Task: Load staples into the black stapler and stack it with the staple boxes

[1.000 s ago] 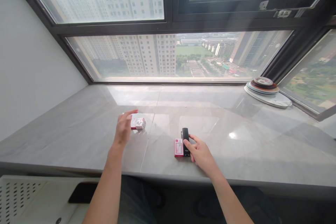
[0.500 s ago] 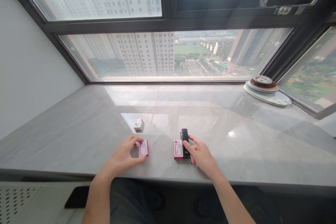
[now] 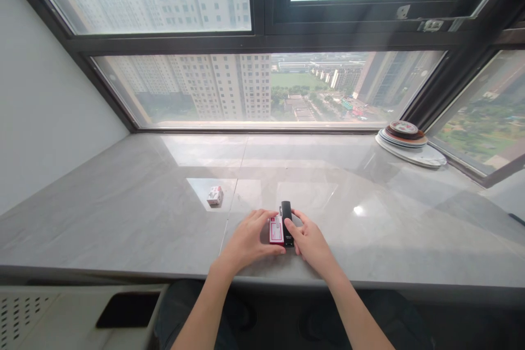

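A small white box with red trim and sides (image 3: 276,229) stands on the grey counter against the left side of a black stapler (image 3: 286,224). My left hand (image 3: 250,238) is around this box, fingertips at its far edge and thumb along its near edge. Only one such box top shows here; a second box is hidden, seemingly stacked with it. My right hand (image 3: 309,240) grips the stapler, thumb on its top and fingers on its right side. A smaller white patterned box (image 3: 214,196) sits on the counter, farther back and left of both hands.
The grey counter (image 3: 123,219) runs up to the dark window frame (image 3: 254,44). A stack of plates (image 3: 404,136) stands in the back right corner. Below the counter's front edge at left lies a dark flat panel (image 3: 128,309) on a pale surface.
My left hand has moved right with its red-and-white box, up to the box by the stapler. The two boxes, apart before, now show as one. My right hand keeps holding the stapler.
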A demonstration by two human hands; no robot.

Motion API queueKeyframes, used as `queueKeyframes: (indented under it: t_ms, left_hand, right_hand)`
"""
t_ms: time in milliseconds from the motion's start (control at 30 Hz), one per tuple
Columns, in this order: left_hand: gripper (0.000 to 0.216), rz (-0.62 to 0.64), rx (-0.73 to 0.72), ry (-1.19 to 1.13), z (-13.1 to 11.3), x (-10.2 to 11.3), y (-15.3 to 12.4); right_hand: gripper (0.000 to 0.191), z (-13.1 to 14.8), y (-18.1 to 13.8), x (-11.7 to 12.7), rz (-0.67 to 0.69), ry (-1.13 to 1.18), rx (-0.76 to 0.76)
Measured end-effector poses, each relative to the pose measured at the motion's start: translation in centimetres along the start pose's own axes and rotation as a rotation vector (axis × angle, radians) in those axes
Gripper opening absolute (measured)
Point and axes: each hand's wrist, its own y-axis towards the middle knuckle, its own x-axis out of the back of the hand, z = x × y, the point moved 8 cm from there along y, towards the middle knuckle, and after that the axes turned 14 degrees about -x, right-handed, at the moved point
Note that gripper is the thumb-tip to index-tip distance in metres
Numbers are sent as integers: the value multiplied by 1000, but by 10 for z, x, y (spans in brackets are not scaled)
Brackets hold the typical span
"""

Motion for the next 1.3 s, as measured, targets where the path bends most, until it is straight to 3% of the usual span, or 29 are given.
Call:
queueKeyframes:
  t_ms: [100, 133, 200, 233, 300, 367, 467, 567, 633, 767, 967, 1133, 1300]
  left_hand:
    - [52, -169, 100, 92, 24, 41, -11]
    - [43, -274, 208, 159, 42, 65, -20]
    - [47, -502, 522, 347, 81, 116, -47]
    - [50, -552, 673, 412, 99, 134, -59]
    - [50, -485, 754, 389, 126, 145, -60]
    - [46, -389, 705, 326, 136, 133, -46]
    - [41, -264, 583, 225, 122, 85, -16]
    - [43, -132, 451, 96, 90, 34, 9]
    - [43, -64, 387, 55, 70, 14, 18]
    - [47, -10, 321, 75, 45, 2, 20]
    - [48, -53, 393, 308, 37, -14, 15]
    - [51, 13, 396, 343, 30, -52, 48]
    - [52, 75, 376, 247, 11, -105, 121]
  right_hand:
    - [80, -2, -16, 14, -90, 16, 25]
    - [79, -3, -23, 19, -129, 6, 36]
    - [80, -6, -36, 24, -180, -44, 53]
    - [83, -7, -40, 24, -190, -79, 54]
    - [93, -9, -43, 21, -189, -167, 41]
    - [101, -6, -40, 16, -176, -257, 38]
    - [105, 6, -32, 8, -121, -354, 68]
    - [93, 18, -32, 3, -66, -391, 97]
    - [78, 24, -34, 2, -44, -406, 120]
    - [63, 29, -36, -4, -26, -425, 174]
    - [60, 28, -30, -6, 21, -404, 216]
    - [45, 25, -24, 30, 85, -346, 194]
    - [36, 6, 1, 112, 27, -354, 99]
